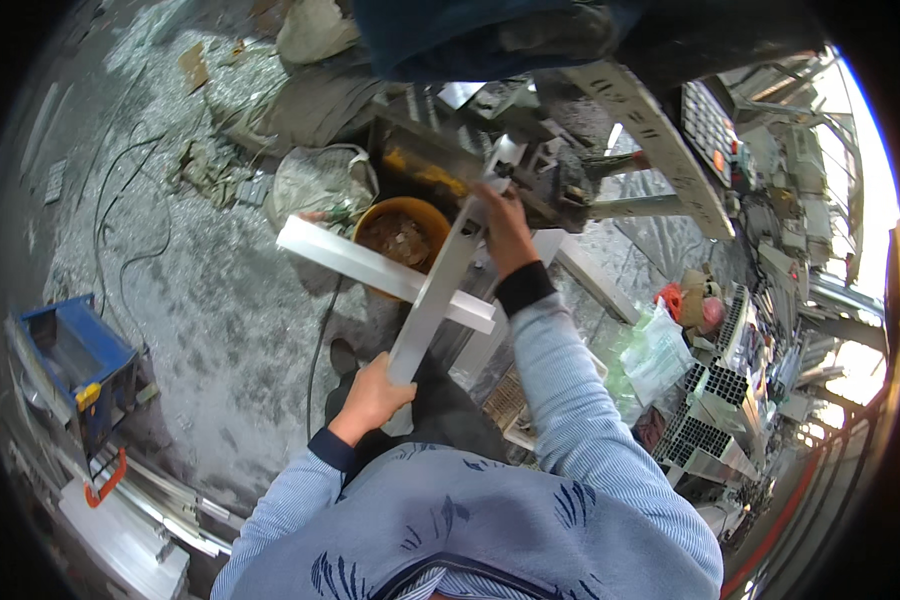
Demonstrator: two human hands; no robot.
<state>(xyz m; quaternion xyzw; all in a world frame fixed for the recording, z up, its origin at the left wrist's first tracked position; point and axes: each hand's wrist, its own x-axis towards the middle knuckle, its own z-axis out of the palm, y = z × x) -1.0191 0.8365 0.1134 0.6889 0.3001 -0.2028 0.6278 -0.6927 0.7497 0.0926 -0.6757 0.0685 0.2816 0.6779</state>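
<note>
Slanting away in front of me is a long silver-white metal profile [433, 300] with a small slot in its face. My left hand [375, 398] is wrapped round its near end. Farther up, my right hand [505, 222] grips the same profile beside a dark machine [420, 160] with worn yellow paint. The far end of the profile rests at the machine, and the exact contact there is hidden. A second white profile [345, 262] crosses beneath the first one. Under that crossing piece stands a yellow bucket [372, 215] holding scraps.
At left is a blue metal cart [110, 340] near an orange-handled tool [107, 478]. A black cable [125, 245] trails over the floor. Stacked profiles [710, 420] and green-white plastic wrap [658, 350] lie at right. A marked beam [660, 145] slopes beyond the machine.
</note>
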